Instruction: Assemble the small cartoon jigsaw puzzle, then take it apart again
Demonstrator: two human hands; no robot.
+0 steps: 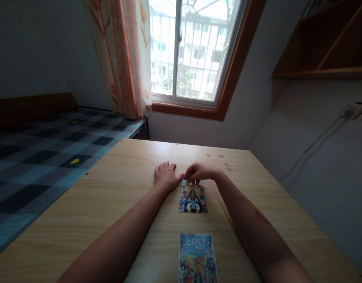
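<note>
A partly assembled jigsaw puzzle (193, 200) with a blue cartoon dog's face lies on the wooden table (124, 236). Beside its upper left corner my left hand (166, 176) rests flat, fingers spread, with the thumb near the puzzle's edge. My right hand (200, 172) hangs over the puzzle's far edge, its fingers bent down and pinched together. Whatever lies between those fingertips is hidden or too small to make out. Several loose puzzle pieces (227, 165) are scattered on the table, to the right and beyond my right hand.
Closest to me lies a picture sheet (197, 257) printed "Bluey". A bed with a checked cover (65, 137) stands left of the table. Past the table's far edge are a curtain (126, 59) and a window (195, 51). A wooden shelf (325, 72) hangs on the right wall.
</note>
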